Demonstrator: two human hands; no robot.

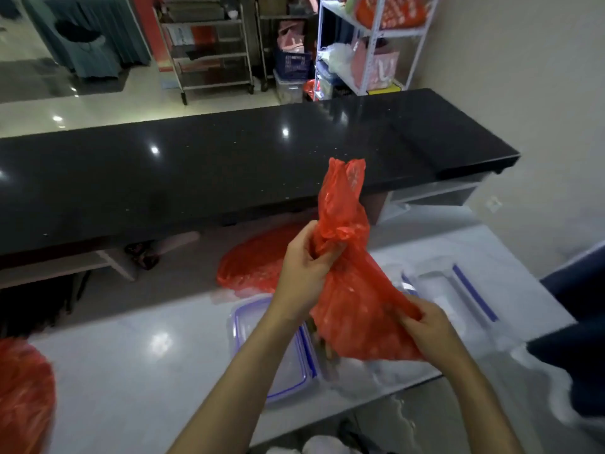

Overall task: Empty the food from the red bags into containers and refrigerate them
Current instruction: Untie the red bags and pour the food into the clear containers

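Note:
I hold a red plastic bag [355,299] up over the white table [147,365]. My left hand [302,270] grips its bunched neck, and the handles stick up above my fingers. My right hand [425,329] pinches the bag's lower right corner. Something brownish shows at the bag's lower left edge, over a clear container [357,375] that the bag mostly hides. A clear lid with blue clips [288,371] lies just left of it. Another clear container with blue clips [458,290] sits to the right. A second red bag [258,260] lies behind, and a third [23,394] at the far left.
A long black counter [229,165] runs across behind the table. Metal racks [209,50] and a white shelf [370,44] with bags stand on the floor beyond. A dark object [576,322] overhangs the table's right end.

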